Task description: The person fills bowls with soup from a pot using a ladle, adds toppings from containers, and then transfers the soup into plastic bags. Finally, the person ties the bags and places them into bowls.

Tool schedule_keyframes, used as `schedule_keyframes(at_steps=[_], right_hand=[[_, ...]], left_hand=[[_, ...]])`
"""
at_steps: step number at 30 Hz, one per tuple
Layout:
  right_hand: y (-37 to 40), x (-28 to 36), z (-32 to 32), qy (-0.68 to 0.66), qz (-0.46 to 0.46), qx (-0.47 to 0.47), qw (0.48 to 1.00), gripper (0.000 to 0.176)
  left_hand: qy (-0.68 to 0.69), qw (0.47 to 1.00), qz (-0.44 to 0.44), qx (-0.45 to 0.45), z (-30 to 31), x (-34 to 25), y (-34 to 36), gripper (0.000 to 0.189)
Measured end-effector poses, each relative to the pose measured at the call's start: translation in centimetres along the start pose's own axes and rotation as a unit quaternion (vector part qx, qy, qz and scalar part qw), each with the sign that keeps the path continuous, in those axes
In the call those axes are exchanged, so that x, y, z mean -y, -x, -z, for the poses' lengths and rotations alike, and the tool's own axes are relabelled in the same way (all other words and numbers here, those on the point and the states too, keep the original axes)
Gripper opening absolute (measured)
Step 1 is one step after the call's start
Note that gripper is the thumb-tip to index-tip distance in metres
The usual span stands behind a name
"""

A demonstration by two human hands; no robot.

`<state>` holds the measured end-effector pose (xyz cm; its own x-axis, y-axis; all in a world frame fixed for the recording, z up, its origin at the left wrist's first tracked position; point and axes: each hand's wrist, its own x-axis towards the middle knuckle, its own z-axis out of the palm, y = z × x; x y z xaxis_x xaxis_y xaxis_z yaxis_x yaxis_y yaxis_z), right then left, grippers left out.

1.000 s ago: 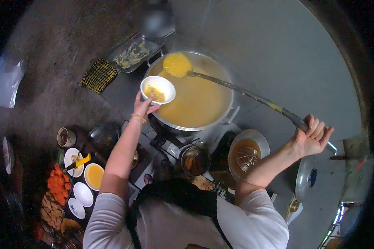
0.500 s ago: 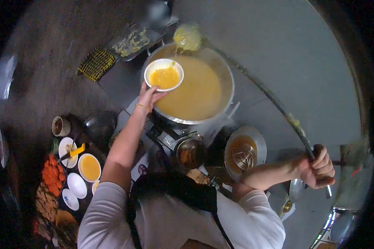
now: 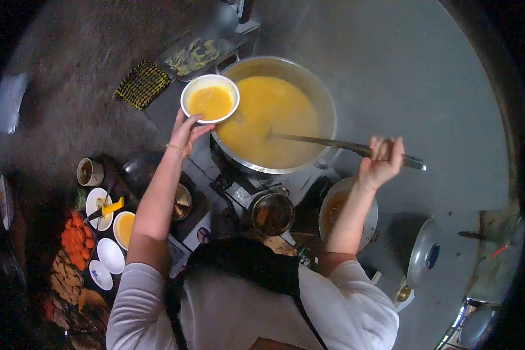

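Observation:
My left hand (image 3: pixel 191 131) grips a white bowl (image 3: pixel 209 81) by its near side, thumb at the rim. Yellow-orange liquid fills much of the bowl, which is held beside and partly over the left rim of a large metal pot (image 3: pixel 262 67). Bright yellow soup (image 3: pixel 280 105) with some steam is in the pot. My right hand (image 3: pixel 380 163) is closed around a long-handled ladle (image 3: pixel 332 144), near the handle's outer end. The handle slants across the pot's right rim, and the ladle's head is hidden under the soup.
Below the pot are a small saucepan (image 3: pixel 272 214) and a wide basin (image 3: pixel 370 219). At left sit white bowls (image 3: pixel 111 255), a yellow-handled knife (image 3: pixel 112 207) and orange chunks (image 3: pixel 77 240). A tray of pale green pieces (image 3: pixel 193 57) and a woven black-yellow mat (image 3: pixel 143 84) lie beyond the pot.
The ladle's head has gone from raised and dripping over the pot's far edge down into the soup. My right hand moved up and left; the bowl shifted slightly left. The soup looks yellower.

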<state>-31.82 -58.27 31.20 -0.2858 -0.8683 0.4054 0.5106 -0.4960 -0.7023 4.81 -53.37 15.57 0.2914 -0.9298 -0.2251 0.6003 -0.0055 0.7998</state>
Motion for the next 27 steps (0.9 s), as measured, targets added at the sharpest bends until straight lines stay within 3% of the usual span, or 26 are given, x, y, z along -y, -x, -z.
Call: schedule_keyframes(at_steps=[1, 2, 8, 15, 19, 27], right_hand=[[-0.6, 0.8, 0.4, 0.012, 0.001, -0.119, 0.993, 0.038], [-1.1, 1.5, 2.2, 0.022, 0.024, -0.072, 0.997, 0.041], [-1.7, 7.8, 3.9, -0.052, 0.086, -0.105, 0.989, 0.042], [-2.3, 12.9, 2.8, -0.163, 0.134, -0.019, 0.977, 0.045], [-2.4, 13.3, 2.7, -0.199, 0.107, 0.056, 0.973, 0.047], [-2.1, 12.8, 3.7, -0.231, 0.058, 0.012, 0.971, 0.049]], left_hand=[[-0.006, 1.000, 0.007, -0.004, 0.2, 0.0, 0.1, 0.056], [-0.012, 1.000, 0.013, -0.009, 0.3, 0.0, 0.2, 0.057], [-0.026, 1.000, 0.017, 0.001, 0.6, 1.6, -0.4, 0.067], [-0.015, 0.998, 0.051, 0.023, -1.2, 4.9, -2.3, 0.071], [-0.002, 0.997, 0.069, 0.029, -3.1, 6.2, -3.4, 0.075], [0.015, 0.997, 0.063, 0.040, -3.4, 6.9, -3.6, 0.076]])
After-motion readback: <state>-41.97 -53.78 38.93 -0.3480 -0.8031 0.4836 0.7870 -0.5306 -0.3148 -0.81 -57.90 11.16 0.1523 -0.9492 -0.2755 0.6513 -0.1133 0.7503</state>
